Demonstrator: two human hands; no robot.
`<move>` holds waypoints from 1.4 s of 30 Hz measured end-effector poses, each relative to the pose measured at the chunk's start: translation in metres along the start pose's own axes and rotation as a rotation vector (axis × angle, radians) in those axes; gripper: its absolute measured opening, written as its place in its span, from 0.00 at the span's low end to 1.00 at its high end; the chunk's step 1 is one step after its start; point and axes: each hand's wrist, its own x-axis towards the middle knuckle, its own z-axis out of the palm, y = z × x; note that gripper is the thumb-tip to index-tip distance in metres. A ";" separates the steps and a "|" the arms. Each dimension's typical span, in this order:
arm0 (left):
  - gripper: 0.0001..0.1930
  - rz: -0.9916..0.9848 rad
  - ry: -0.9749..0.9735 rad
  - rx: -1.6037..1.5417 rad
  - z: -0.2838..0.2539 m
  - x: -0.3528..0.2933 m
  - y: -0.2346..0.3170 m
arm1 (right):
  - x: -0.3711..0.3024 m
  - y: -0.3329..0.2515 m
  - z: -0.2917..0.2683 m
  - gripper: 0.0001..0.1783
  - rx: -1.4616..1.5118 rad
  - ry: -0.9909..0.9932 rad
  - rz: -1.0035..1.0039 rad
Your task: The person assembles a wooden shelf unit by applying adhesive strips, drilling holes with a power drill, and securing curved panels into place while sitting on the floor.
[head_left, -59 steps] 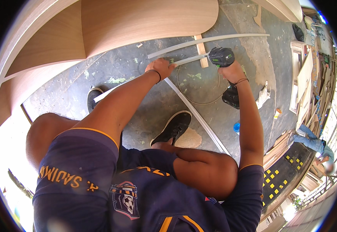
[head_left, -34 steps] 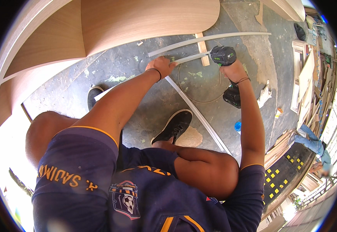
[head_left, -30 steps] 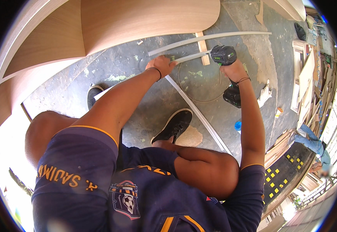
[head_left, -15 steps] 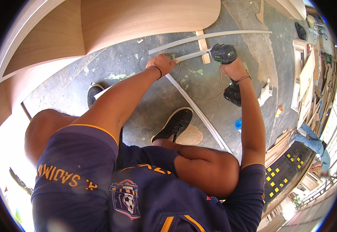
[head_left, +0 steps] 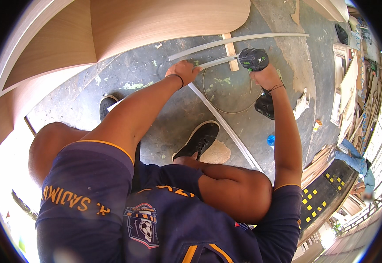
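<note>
My right hand (head_left: 265, 78) grips a dark cordless drill (head_left: 253, 59), its nose pointing left at a short white strip (head_left: 213, 63). My left hand (head_left: 183, 72) presses down where that strip meets a long white strip (head_left: 226, 128) running diagonally over the concrete floor. A second long white strip (head_left: 239, 40) lies beyond, crossed by a small wooden block (head_left: 230, 51). A thin wire loop (head_left: 226, 90) lies on the floor between my hands. My black shoe (head_left: 198, 140) rests beside the diagonal strip.
Large curved plywood panels (head_left: 156, 22) stand at the far side and left. A second dark tool (head_left: 265, 106), a white rag (head_left: 302, 103) and a blue bottle cap (head_left: 270, 140) lie to the right. Stacked boards (head_left: 348, 87) and another person's legs (head_left: 353, 160) are at the right edge.
Both hands stay on the strip joint and the drill; the view has only shifted slightly.
</note>
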 end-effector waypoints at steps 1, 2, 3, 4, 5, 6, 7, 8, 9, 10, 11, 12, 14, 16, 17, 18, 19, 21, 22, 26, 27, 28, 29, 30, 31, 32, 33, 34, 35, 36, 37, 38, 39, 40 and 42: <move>0.30 0.001 -0.001 -0.001 0.000 0.000 0.000 | 0.000 -0.001 -0.001 0.19 0.003 -0.010 0.014; 0.30 0.002 -0.002 -0.002 0.000 -0.001 0.001 | -0.001 -0.001 -0.002 0.19 0.007 -0.020 0.028; 0.30 0.005 0.002 0.001 0.001 0.000 -0.001 | -0.001 -0.001 -0.002 0.19 0.010 -0.031 0.041; 0.30 0.007 0.006 0.005 0.002 0.001 -0.002 | 0.000 -0.001 -0.001 0.19 0.012 -0.018 0.012; 0.30 0.009 0.010 0.008 0.003 0.003 -0.004 | 0.001 -0.002 0.000 0.19 0.014 -0.005 -0.018; 0.30 0.009 0.003 0.007 0.003 0.003 -0.004 | 0.002 0.000 0.000 0.19 0.017 0.010 -0.045; 0.30 0.008 -0.004 0.006 0.003 0.004 -0.004 | 0.003 0.002 0.001 0.19 0.012 -0.001 -0.030; 0.30 0.008 -0.011 0.006 0.004 0.004 -0.003 | 0.004 0.005 0.001 0.19 0.006 -0.012 -0.015; 0.30 0.000 -0.008 -0.005 0.003 0.003 -0.002 | 0.005 0.004 0.000 0.20 0.001 -0.022 -0.002; 0.30 -0.008 -0.005 -0.017 0.002 0.001 0.000 | 0.004 0.005 0.000 0.20 -0.011 -0.017 0.003; 0.30 -0.016 -0.002 -0.028 0.001 -0.001 0.002 | 0.002 0.005 -0.001 0.20 -0.023 -0.013 0.009; 0.30 -0.014 -0.007 -0.027 0.000 -0.001 0.002 | 0.002 0.004 -0.001 0.20 -0.035 -0.007 0.011; 0.30 -0.010 -0.017 -0.026 0.000 0.000 0.002 | 0.002 0.002 0.001 0.20 -0.017 0.017 0.024; 0.30 -0.013 0.001 -0.009 0.001 0.002 -0.001 | 0.004 0.003 0.002 0.19 -0.020 0.033 0.025; 0.30 -0.015 0.010 0.000 0.002 0.003 -0.002 | 0.003 0.005 0.002 0.19 -0.032 0.034 0.022; 0.30 0.005 0.017 0.012 0.003 0.004 -0.003 | 0.001 0.005 0.003 0.18 -0.041 0.032 0.020; 0.30 0.024 0.024 0.025 0.004 0.005 -0.005 | 0.000 0.006 0.001 0.17 0.059 -0.014 0.033; 0.30 0.034 0.027 0.025 0.005 0.006 -0.005 | -0.007 0.014 -0.006 0.15 0.259 -0.109 0.067; 0.31 0.024 0.023 0.014 0.004 0.006 -0.003 | -0.011 0.024 0.000 0.13 0.331 -0.073 0.048; 0.31 0.020 0.031 0.045 0.005 0.009 -0.008 | -0.025 0.035 0.020 0.10 0.604 0.009 -0.070; 0.31 0.013 0.036 0.041 0.005 0.009 -0.009 | -0.032 0.034 0.023 0.10 0.670 0.007 -0.101; 0.31 0.005 0.042 0.038 0.006 0.009 -0.009 | -0.037 0.032 0.019 0.12 0.697 -0.041 -0.088; 0.31 -0.002 0.047 0.034 0.006 0.008 -0.009 | -0.040 0.033 0.018 0.12 0.746 -0.036 -0.081; 0.31 0.004 0.060 0.037 0.006 0.008 -0.009 | -0.042 0.035 0.017 0.13 0.794 -0.029 -0.075; 0.31 0.009 0.073 0.039 0.007 0.008 -0.010 | -0.045 0.036 0.015 0.13 0.842 -0.022 -0.070; 0.31 0.015 0.086 0.042 0.007 0.008 -0.009 | -0.048 0.037 0.013 0.14 0.889 -0.025 -0.058; 0.31 0.006 0.081 0.034 0.005 0.007 -0.006 | -0.052 0.038 0.010 0.15 0.938 -0.024 -0.046; 0.30 -0.004 0.075 0.026 0.003 0.005 -0.003 | -0.056 0.039 0.008 0.16 0.986 -0.023 -0.034; 0.30 -0.012 0.068 0.018 0.002 0.003 0.001 | -0.061 0.042 0.006 0.18 1.064 -0.064 -0.018; 0.29 -0.003 0.097 0.017 0.002 0.003 0.001 | -0.066 0.044 0.002 0.21 1.139 -0.104 -0.008; 0.29 0.007 0.126 0.016 0.005 0.004 -0.002 | -0.071 0.047 -0.001 0.23 1.214 -0.144 0.002; 0.28 0.018 0.154 0.015 0.006 0.004 -0.005 | -0.075 0.050 -0.004 0.28 1.271 -0.222 -0.061; 0.28 0.025 0.167 0.020 0.007 0.004 -0.006 | -0.080 0.051 -0.006 0.29 1.324 -0.246 -0.100; 0.27 0.033 0.179 0.025 0.008 0.004 -0.007 | -0.086 0.050 -0.007 0.29 1.377 -0.270 -0.140; 0.26 0.038 0.201 0.030 0.009 0.005 -0.007 | -0.091 0.051 -0.008 0.31 1.466 -0.322 -0.189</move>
